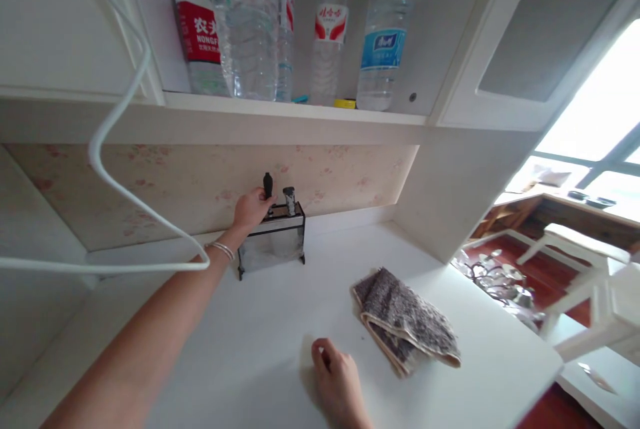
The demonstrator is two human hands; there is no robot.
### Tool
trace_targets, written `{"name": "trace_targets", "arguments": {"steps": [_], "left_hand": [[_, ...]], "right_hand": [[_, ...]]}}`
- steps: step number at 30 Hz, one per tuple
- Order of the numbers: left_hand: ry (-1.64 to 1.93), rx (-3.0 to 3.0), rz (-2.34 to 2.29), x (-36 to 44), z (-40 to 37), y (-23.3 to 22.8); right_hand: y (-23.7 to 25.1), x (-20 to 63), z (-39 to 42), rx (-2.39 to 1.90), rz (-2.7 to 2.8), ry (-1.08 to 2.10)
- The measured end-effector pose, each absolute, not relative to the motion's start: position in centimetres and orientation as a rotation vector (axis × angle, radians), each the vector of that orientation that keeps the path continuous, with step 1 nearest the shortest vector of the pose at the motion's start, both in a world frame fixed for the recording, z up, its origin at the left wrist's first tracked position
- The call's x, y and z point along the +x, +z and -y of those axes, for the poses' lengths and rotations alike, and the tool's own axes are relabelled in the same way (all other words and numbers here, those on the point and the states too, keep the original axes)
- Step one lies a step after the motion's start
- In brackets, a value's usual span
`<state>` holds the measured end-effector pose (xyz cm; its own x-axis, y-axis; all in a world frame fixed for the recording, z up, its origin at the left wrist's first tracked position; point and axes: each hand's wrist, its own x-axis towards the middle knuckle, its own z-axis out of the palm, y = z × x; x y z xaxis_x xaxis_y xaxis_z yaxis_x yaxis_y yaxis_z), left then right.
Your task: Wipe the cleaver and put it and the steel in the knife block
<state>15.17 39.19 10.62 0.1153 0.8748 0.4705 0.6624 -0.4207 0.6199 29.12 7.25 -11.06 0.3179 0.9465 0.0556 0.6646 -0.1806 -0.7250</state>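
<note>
The right hand [336, 375] rested on the bench [260, 349], fingers loosely curled and holding nothing, bracing the reach. A folded cloth [405, 322] lay beside it. Farther back, the left hand [253, 209] gripped a black knife handle [268, 183] in the knife block [273, 239] against the wall.

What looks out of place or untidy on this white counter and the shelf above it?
The grey cloth lies crumpled near the counter edge, and a white cable loops loose in front of the shelf. The bottles stand upright. The left hand grips a black handle in the knife block.
</note>
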Motion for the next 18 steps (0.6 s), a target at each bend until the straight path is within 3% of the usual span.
{"name": "trace_targets", "arguments": {"steps": [11, 18], "left_hand": [[1.030, 2.191, -1.443, 13.5, -39.1, 9.5], [1.203, 1.634, -1.477, 8.8, -37.7, 7.4]], "right_hand": [[-11.1, 29.3, -7.4, -1.929, 1.469, 0.521], [-10.8, 29.3, -7.4, -1.944, 1.520, 0.517]]}}
